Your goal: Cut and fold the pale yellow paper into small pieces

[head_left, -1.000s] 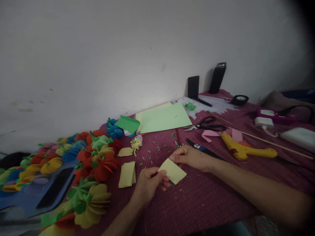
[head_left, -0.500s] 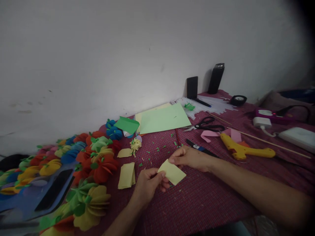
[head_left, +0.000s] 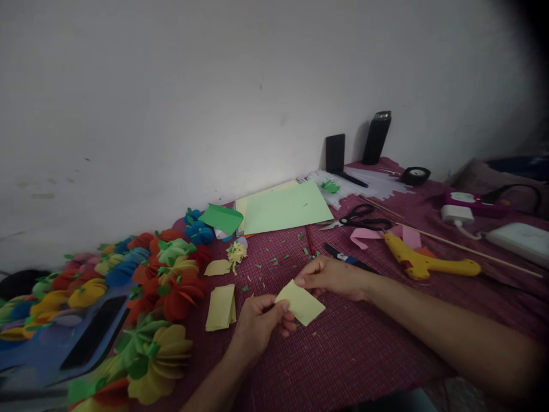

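Observation:
Between my two hands a small yellow paper rectangle (head_left: 302, 303) is held just over the cloth. My left hand (head_left: 261, 323) pinches its left corner between thumb and fingers. At its upper corner, the thumb and fingers of my right hand (head_left: 323, 274) close on the paper. A stack of similar yellow paper pieces (head_left: 220, 308) lies left of my left hand. Behind that stack are a rounded yellow paper piece (head_left: 218, 267) and a small bunch of curly yellow paper shreds (head_left: 237, 255). Green paper scraps (head_left: 274, 261) are scattered beyond my hands.
Many coloured paper pumpkins (head_left: 182, 289) crowd the left side. Pale green sheets (head_left: 283, 209) lie by the wall. To the right are black-handled scissors (head_left: 362, 220), a cutter knife (head_left: 343, 254), a yellow glue gun (head_left: 424, 260), pink ribbon (head_left: 364, 235) and a white adapter (head_left: 521, 240).
Almost nothing differs. The yellow paper has shifted very slightly, with both hands keeping the same grip on it.

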`<state>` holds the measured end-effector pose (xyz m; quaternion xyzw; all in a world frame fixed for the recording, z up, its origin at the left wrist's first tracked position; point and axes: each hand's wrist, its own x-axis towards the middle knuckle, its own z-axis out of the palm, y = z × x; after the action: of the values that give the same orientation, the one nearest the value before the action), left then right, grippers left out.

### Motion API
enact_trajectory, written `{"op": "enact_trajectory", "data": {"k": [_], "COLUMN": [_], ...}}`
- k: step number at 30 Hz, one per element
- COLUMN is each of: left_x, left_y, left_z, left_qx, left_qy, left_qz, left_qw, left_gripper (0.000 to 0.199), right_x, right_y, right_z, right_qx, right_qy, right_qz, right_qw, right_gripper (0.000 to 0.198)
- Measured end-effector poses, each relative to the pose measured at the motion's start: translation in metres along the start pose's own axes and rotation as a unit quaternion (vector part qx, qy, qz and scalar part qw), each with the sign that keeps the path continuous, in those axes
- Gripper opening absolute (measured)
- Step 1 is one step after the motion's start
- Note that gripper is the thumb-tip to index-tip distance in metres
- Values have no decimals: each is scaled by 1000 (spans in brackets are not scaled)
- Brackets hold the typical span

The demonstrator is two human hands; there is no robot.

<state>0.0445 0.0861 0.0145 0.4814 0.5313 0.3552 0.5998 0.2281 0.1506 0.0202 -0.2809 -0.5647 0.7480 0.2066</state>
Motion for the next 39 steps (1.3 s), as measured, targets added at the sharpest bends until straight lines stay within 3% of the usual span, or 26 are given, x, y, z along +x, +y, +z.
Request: {"op": "enact_trajectory", "data": {"k": [6,17,28,39], "left_x": [0,1,3,3], "left_y": [0,-1,-3,-1], "left_z": [0,1,-2,0], "left_qx": [1,52,44,14], "left_qy": [-2,5,42,33], "left_qz": [-4,11,22,0], "left_qw": [1000,999,998,999], "left_gripper": [26,23,28,27], "right_x": [0,5,4,8], "right_y": [-3,1,8,14], "right_z": [2,6,6,5], "right_qx": [-8,-103,-165,-181], "right_qy": [11,145,69,96], "right_qz": [2,-62,-33,-41], "right_qw": [1000,982,983,978], "right_gripper": [29,21,33,25]}}
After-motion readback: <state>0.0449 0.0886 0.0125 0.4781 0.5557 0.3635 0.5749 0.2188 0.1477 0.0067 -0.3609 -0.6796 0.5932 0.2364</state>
